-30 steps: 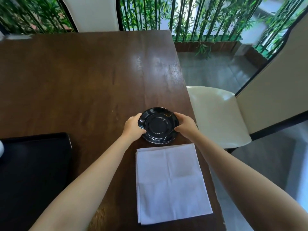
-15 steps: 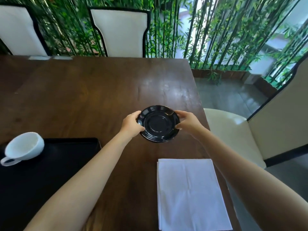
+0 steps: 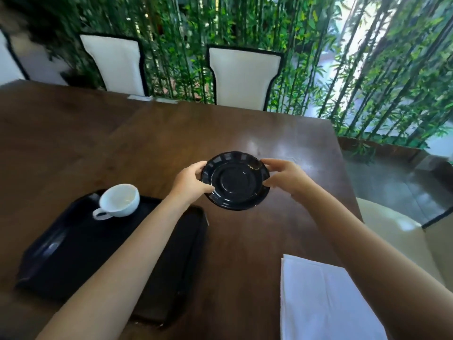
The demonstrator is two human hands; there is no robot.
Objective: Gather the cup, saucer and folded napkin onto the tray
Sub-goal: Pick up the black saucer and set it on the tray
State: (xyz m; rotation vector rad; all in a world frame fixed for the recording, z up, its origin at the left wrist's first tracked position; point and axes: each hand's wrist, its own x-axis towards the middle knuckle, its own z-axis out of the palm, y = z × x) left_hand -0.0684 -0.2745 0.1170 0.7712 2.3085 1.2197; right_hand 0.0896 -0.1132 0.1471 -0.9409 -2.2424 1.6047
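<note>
A glossy black saucer (image 3: 235, 180) hangs above the brown table, held by both hands. My left hand (image 3: 190, 184) grips its left rim and my right hand (image 3: 285, 176) grips its right rim. To the lower left lies a black tray (image 3: 73, 253), with a white cup (image 3: 120, 201) standing at its far end, handle toward me. My left forearm crosses over the tray's right side. A folded white napkin (image 3: 326, 305) lies on the table at the lower right, partly covered by my right forearm.
The dark wooden table (image 3: 171, 133) stretches ahead and left. Two white chairs (image 3: 242, 77) stand at its far edge before a bamboo screen. A white chair seat (image 3: 392, 229) sits off the table's right edge. A small white slip (image 3: 139, 98) lies at the far edge.
Both hands have lifted the saucer off the table and carried it left, away from the napkin. The view has swung left and up, bringing the tray and cup into sight.
</note>
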